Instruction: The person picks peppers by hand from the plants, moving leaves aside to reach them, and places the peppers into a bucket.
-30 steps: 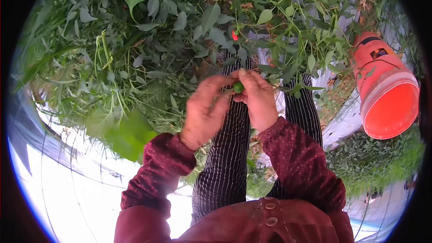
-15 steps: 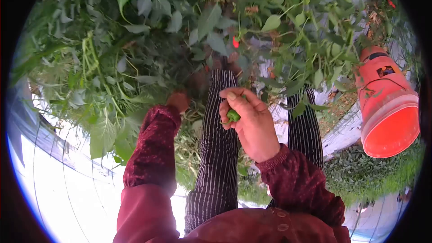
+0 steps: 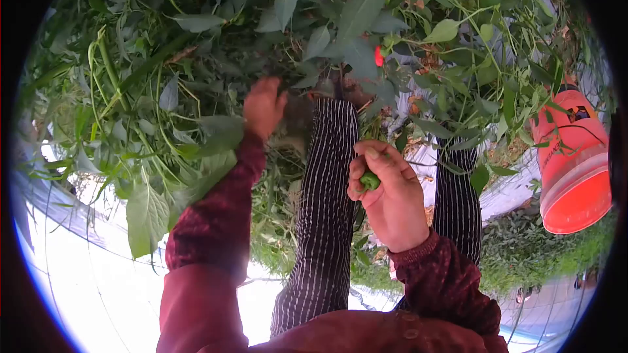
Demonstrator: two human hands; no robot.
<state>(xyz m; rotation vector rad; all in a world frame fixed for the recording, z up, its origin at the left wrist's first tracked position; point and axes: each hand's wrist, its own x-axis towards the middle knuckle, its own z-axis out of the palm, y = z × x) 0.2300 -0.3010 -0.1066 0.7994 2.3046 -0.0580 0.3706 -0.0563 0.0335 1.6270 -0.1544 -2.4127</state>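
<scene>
Green pepper held in the right hand, left hand among the leaves

The right hand (image 3: 392,196) is curled, its fingers and thumb closed around a small green pepper (image 3: 369,180), part of which shows between the fingers and the palm. The hand is in front of the striped trousers (image 3: 322,222), between the two legs in the view. The left hand (image 3: 263,108) reaches into the dense foliage (image 3: 216,72), its fingers partly bent and apart from the right hand; whether it grips anything cannot be told, as the fingers are blurred.

Broad green leaves overlap the left forearm's dark red, speckled sleeve (image 3: 212,225), and one large pale leaf (image 3: 147,219) hangs just beside it. Beyond the right hand, a red pepper (image 3: 379,56) shows among the leaves. Well out to the right is a red bucket (image 3: 570,131), its round mouth facing the person and a few leaves crossing its side. Pale ground sheeting (image 3: 513,201) shows between the bucket and the trousers.
</scene>
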